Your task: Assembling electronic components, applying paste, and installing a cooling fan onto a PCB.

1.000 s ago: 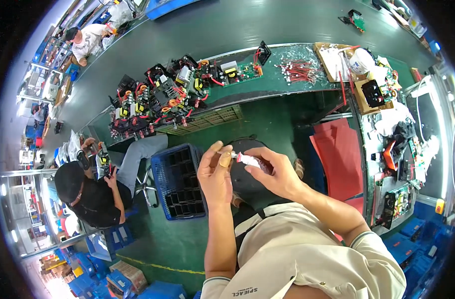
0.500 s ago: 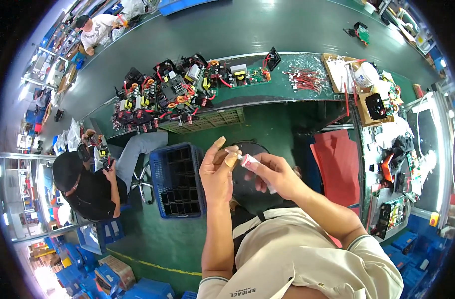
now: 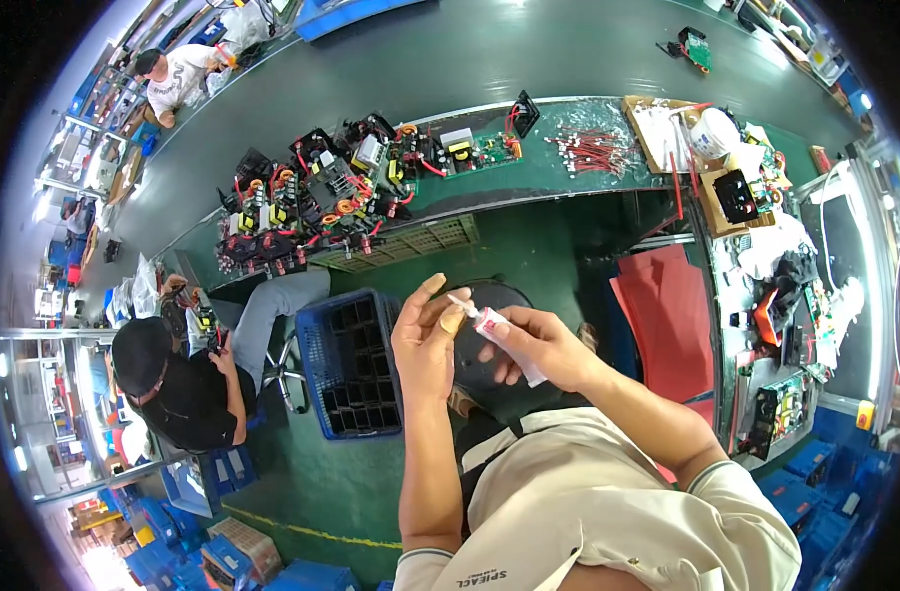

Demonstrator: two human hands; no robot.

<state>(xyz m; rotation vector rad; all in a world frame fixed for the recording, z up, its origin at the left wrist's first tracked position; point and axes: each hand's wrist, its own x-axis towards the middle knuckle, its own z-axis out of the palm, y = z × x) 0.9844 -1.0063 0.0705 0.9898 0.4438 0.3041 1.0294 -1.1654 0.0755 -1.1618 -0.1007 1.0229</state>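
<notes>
My right hand grips a small white squeeze tube with a red band, its nozzle aimed at my left hand. The left hand is raised with fingers up, and the nozzle tip touches its thumb tip; whether the thumb and fingers pinch something small I cannot tell. Both hands hover in front of my chest, above a round black stool and next to a blue compartment crate on the green floor.
A green conveyor bench carries several circuit boards with coils and red wires. A side workbench at right holds tools, boards and a white tub. A seated person in black works at left; another sits far upper left.
My hands have stayed together while the view shifted slightly. The tube's nozzle has come closer to my left thumb and now touches it.
</notes>
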